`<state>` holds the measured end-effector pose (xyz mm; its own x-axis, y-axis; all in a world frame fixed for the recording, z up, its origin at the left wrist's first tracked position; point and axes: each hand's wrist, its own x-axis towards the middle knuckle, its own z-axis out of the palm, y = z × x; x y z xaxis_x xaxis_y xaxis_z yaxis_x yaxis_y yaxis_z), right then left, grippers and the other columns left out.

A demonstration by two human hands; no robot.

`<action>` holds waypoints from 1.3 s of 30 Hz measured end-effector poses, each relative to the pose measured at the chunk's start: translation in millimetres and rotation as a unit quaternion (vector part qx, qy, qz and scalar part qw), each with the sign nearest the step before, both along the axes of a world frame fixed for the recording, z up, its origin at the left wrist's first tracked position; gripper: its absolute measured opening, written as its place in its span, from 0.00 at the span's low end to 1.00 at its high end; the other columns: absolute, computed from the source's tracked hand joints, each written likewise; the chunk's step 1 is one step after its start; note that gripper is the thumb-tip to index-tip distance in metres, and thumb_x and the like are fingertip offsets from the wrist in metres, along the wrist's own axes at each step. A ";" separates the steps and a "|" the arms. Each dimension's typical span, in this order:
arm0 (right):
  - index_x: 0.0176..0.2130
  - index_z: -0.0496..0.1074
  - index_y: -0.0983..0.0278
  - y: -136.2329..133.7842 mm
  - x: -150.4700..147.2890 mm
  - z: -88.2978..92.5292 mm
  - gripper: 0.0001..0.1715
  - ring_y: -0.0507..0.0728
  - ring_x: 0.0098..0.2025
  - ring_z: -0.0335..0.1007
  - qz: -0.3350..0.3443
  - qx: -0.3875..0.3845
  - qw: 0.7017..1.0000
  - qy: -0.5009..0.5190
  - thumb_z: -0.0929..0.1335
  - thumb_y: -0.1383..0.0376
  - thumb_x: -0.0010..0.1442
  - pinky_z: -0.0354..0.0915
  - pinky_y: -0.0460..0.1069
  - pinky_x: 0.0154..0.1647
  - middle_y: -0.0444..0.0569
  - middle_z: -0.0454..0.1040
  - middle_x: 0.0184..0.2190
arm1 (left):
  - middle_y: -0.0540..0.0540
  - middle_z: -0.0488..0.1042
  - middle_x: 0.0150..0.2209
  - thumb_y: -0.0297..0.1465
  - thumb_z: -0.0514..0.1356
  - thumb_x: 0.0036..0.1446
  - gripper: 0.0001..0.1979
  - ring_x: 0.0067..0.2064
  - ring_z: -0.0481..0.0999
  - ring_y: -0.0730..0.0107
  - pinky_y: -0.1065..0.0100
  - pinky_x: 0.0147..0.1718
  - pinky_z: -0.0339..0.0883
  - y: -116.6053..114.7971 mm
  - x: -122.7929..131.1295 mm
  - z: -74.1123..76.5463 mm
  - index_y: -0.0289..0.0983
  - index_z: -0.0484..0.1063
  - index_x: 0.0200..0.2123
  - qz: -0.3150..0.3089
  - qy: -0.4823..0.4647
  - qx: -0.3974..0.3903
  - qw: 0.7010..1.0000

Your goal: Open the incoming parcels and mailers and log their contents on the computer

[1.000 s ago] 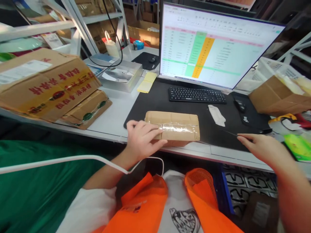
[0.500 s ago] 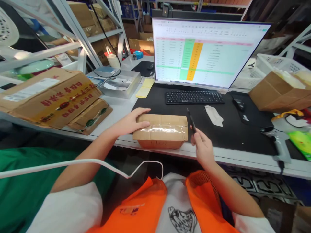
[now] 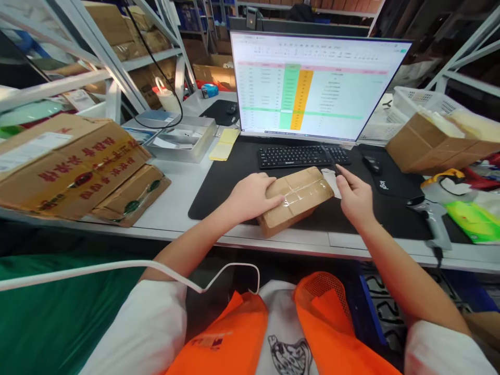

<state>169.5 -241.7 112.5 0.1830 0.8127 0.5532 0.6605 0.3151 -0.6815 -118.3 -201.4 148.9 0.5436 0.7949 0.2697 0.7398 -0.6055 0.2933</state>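
Observation:
A small brown cardboard parcel (image 3: 300,195) sealed with clear tape lies slantwise on the black desk mat (image 3: 219,182), in front of the keyboard (image 3: 300,155). My left hand (image 3: 252,195) grips its near left end, fingers curled over the top. At the parcel's far right corner, my right hand (image 3: 355,195) is pinched round a thin black tool (image 3: 335,167) whose tip touches that corner. A white scrap (image 3: 335,182) lies beside the corner, partly hidden.
A monitor (image 3: 312,83) showing a spreadsheet stands behind the keyboard. A mouse (image 3: 371,164) and barcode scanner (image 3: 433,219) lie to the right, below an open brown box (image 3: 433,143). Printed cartons (image 3: 66,166) and a metal tray (image 3: 183,138) fill the left.
The parcel has been turned from square to slanted and shifted toward the keyboard. My right hand came in from the far right with the black tool to the parcel's right corner.

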 end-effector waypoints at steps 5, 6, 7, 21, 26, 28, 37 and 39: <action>0.57 0.79 0.59 -56.0 -1.5 35.0 0.22 0.63 0.41 0.79 0.075 -0.057 0.965 -0.244 0.64 0.56 0.70 0.72 0.54 0.41 0.52 0.82 0.43 | 0.42 0.81 0.49 0.40 0.61 0.63 0.22 0.49 0.80 0.51 0.60 0.43 0.71 10.7 9.7 24.4 0.39 0.77 0.57 -0.058 0.094 0.027 0.993; 0.57 0.79 0.59 -61.1 -3.9 38.5 0.22 0.62 0.39 0.79 0.080 -0.065 0.955 -0.278 0.64 0.57 0.71 0.71 0.54 0.38 0.51 0.82 0.42 | 0.43 0.82 0.49 0.40 0.61 0.62 0.22 0.48 0.81 0.51 0.60 0.41 0.70 13.0 10.2 28.8 0.40 0.76 0.57 -0.059 0.114 0.024 0.991; 0.57 0.79 0.60 -63.8 -6.1 40.5 0.22 0.62 0.38 0.79 0.080 -0.068 0.946 -0.307 0.63 0.58 0.71 0.70 0.53 0.37 0.51 0.82 0.41 | 0.44 0.82 0.48 0.41 0.62 0.62 0.22 0.47 0.81 0.51 0.60 0.39 0.69 14.6 11.0 32.2 0.40 0.76 0.57 -0.059 0.133 0.026 0.989; 0.56 0.80 0.54 -41.4 -5.0 59.4 0.20 0.61 0.34 0.76 0.033 -0.101 0.880 -0.463 0.66 0.59 0.69 0.60 0.50 0.28 0.51 0.82 0.37 | 0.41 0.81 0.32 0.34 0.56 0.65 0.14 0.32 0.81 0.53 0.62 0.28 0.58 0.6 27.4 30.4 0.36 0.73 0.51 -0.058 0.232 0.111 0.965; 0.56 0.80 0.52 -15.0 45.6 69.7 0.21 0.62 0.37 0.78 -0.002 -0.168 0.867 -0.468 0.66 0.55 0.69 0.65 0.50 0.33 0.48 0.83 0.39 | 0.41 0.82 0.38 0.31 0.52 0.66 0.13 0.37 0.83 0.53 0.62 0.28 0.59 -5.4 26.8 34.4 0.35 0.73 0.49 -0.057 0.275 0.107 0.954; 0.56 0.81 0.55 -6.5 80.8 67.2 0.22 0.64 0.38 0.78 -0.059 -0.180 0.867 -0.461 0.65 0.54 0.70 0.66 0.52 0.35 0.52 0.83 0.40 | 0.42 0.82 0.38 0.32 0.52 0.67 0.14 0.37 0.82 0.53 0.62 0.28 0.60 -6.8 24.9 36.7 0.35 0.72 0.50 -0.056 0.278 0.103 0.953; 0.60 0.77 0.65 0.2 134.6 -47.6 0.25 0.70 0.54 0.75 -0.145 -0.316 0.889 -0.298 0.63 0.61 0.71 0.68 0.60 0.55 0.60 0.78 0.54 | 0.39 0.82 0.43 0.43 0.53 0.63 0.21 0.42 0.81 0.50 0.60 0.36 0.67 35.3 60.7 58.4 0.39 0.76 0.52 -0.075 0.243 0.028 0.967; 0.59 0.77 0.68 1.1 109.5 -63.9 0.26 0.71 0.56 0.73 -0.145 -0.272 0.909 -0.280 0.61 0.61 0.71 0.68 0.62 0.57 0.63 0.75 0.56 | 0.39 0.82 0.48 0.46 0.56 0.61 0.25 0.46 0.81 0.50 0.60 0.39 0.69 52.1 82.5 61.2 0.40 0.76 0.55 -0.107 0.233 0.003 0.967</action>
